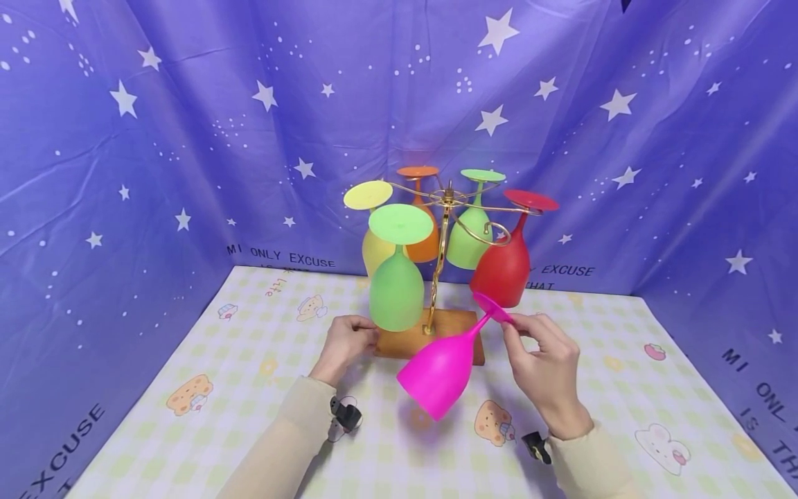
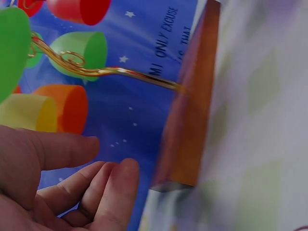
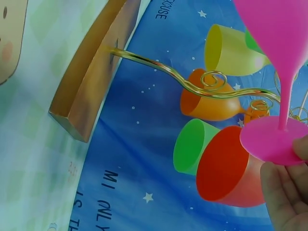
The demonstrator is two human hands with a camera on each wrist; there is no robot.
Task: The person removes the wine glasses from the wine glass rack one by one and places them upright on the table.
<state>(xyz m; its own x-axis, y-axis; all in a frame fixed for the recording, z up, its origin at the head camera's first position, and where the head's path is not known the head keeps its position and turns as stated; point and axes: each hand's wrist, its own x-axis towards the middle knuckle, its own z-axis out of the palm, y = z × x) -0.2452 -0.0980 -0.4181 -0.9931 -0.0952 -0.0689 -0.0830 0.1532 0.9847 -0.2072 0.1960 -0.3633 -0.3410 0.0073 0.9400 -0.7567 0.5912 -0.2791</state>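
My right hand [image 1: 545, 364] pinches the edge of the foot of a magenta plastic goblet [image 1: 439, 371], which hangs tilted, bowl down to the left, in front of the rack. In the right wrist view its foot [image 3: 274, 139] lies between thumb and fingers. My left hand [image 1: 346, 346] is beside the left end of the rack's wooden base [image 1: 458, 333]. The left wrist view shows its fingers [image 2: 118, 192] loosely bent, apart from the thumb, holding nothing. A twisted gold stem [image 1: 440, 263] rises from the base to wire loops, one of them an unfilled loop [image 1: 499, 242] at front right.
Upside down on the rack hang a front green goblet [image 1: 397, 291], a yellow goblet [image 1: 374, 242], an orange goblet [image 1: 426, 235], a rear green goblet [image 1: 469, 239] and a red goblet [image 1: 505, 267]. A checked cloth [image 1: 237, 430] covers the table; a blue starry curtain [image 1: 386, 90] surrounds it.
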